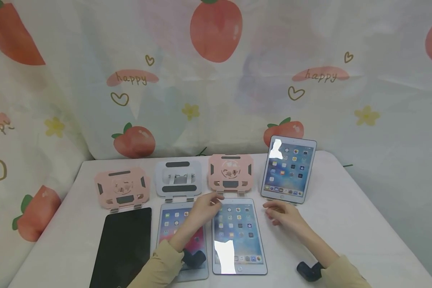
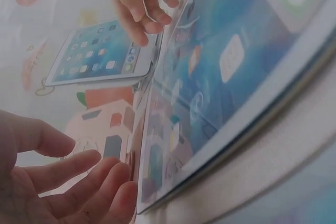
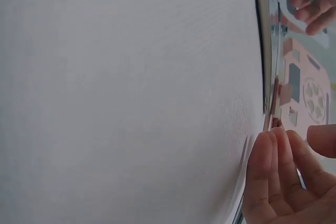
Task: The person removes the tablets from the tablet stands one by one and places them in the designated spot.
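Observation:
My left hand (image 1: 206, 208) hovers over the top left corner of a white tablet (image 1: 237, 228) with a lit screen. Its fingers are loosely bent and hold nothing, as the left wrist view shows. My right hand (image 1: 283, 214) is in the air just below another lit tablet (image 1: 289, 170), which leans upright on a mostly hidden stand. The right fingers (image 3: 257, 166) are slightly bent with nothing between them. Behind the flat tablet stands a pink tablet stand (image 1: 216, 170), its plate raised. Whether either hand touches a tablet I cannot tell.
Further left a second pink stand (image 1: 104, 180) and a pale blue stand (image 1: 160, 176) are raised. A dark-screened tablet (image 1: 124, 244) and a lit tablet (image 1: 165, 228), partly under my left forearm, lie before them. A fruit-printed curtain (image 1: 230, 108) hangs behind the white table (image 1: 349, 224).

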Demonstrator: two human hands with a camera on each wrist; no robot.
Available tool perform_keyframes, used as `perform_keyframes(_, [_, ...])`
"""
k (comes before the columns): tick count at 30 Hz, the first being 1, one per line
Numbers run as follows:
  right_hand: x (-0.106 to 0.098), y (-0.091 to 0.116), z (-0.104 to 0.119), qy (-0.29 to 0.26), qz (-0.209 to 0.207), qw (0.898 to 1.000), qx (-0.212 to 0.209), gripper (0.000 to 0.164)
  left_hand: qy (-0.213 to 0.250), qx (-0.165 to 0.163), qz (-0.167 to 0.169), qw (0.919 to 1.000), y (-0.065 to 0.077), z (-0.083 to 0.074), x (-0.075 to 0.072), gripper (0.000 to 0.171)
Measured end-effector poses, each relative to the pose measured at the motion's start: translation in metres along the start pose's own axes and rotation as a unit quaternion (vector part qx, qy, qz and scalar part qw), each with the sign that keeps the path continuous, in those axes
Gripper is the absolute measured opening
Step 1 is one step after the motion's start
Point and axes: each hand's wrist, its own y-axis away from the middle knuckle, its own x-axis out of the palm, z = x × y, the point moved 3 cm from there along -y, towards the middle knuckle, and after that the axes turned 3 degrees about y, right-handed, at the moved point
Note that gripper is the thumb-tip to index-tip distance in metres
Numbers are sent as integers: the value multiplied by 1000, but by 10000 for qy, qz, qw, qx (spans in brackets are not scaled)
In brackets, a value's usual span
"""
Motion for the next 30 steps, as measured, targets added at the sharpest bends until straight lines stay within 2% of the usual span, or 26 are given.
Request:
perform_keyframes(8, [-11,5,-6,218,-258,9990,-283,30,110,164,120,9997,-5,-14,9,28])
perform_keyframes(17, [-29,6,-21,453,-575,9972,-167,29,123,447,256,9986,-15,-35,21,28])
perform_keyframes(30, [-65,5,-31,225,-1076,9939,-121,33,119,650,371,9971,-35,-64,36,24])
